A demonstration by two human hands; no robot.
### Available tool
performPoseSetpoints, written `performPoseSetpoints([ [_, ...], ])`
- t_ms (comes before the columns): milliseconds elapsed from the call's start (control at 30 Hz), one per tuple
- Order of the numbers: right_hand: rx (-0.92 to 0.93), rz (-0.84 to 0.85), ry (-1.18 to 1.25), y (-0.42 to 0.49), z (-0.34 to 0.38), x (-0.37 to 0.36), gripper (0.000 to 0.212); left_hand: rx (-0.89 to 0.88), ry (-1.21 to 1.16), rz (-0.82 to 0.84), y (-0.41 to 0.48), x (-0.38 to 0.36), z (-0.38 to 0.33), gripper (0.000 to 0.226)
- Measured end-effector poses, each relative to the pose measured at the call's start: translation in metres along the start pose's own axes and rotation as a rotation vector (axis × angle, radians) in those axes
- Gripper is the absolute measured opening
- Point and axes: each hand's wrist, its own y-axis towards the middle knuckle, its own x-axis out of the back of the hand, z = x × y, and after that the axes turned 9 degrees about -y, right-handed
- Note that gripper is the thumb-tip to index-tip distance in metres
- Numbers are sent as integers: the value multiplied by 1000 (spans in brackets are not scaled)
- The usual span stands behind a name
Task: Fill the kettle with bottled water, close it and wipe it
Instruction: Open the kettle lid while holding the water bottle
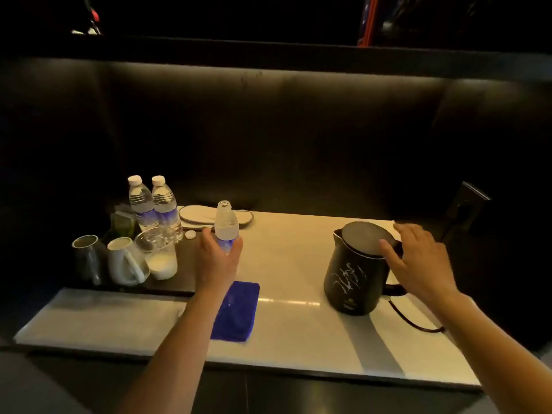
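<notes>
A black kettle point(355, 276) with white scrawl on its side stands on the pale counter at right, its lid down. My right hand point(418, 258) rests on the lid's right edge, fingers spread. My left hand point(216, 258) grips an uncapped clear plastic bottle point(226, 224) upright near the counter's middle. Its white cap point(190, 234) lies on the counter to the left. A folded blue cloth point(237, 312) lies flat just in front of the bottle, partly under my left forearm.
Two sealed water bottles point(153, 201) stand at back left beside tipped glasses and a white mug point(127, 259) on a dark tray. White slippers point(206, 216) lie behind the bottle. The kettle's black cord point(415, 321) trails right toward a wall socket point(466, 204).
</notes>
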Motion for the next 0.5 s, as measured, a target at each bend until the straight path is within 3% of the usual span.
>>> performPoseSetpoints([
  [67,-1,84,54,10,2,-5,71,74,0,-51,26,-5,7,89],
  [200,10,169,146,14,5,-17,74,199,-175,51,68,-21,29,115],
  [300,-1,153,198,15,1,-22,82,163,-242,97,71,-35,36,95],
  [500,22,114,197,18,-4,-30,75,140,-313,-33,73,-54,41,72],
])
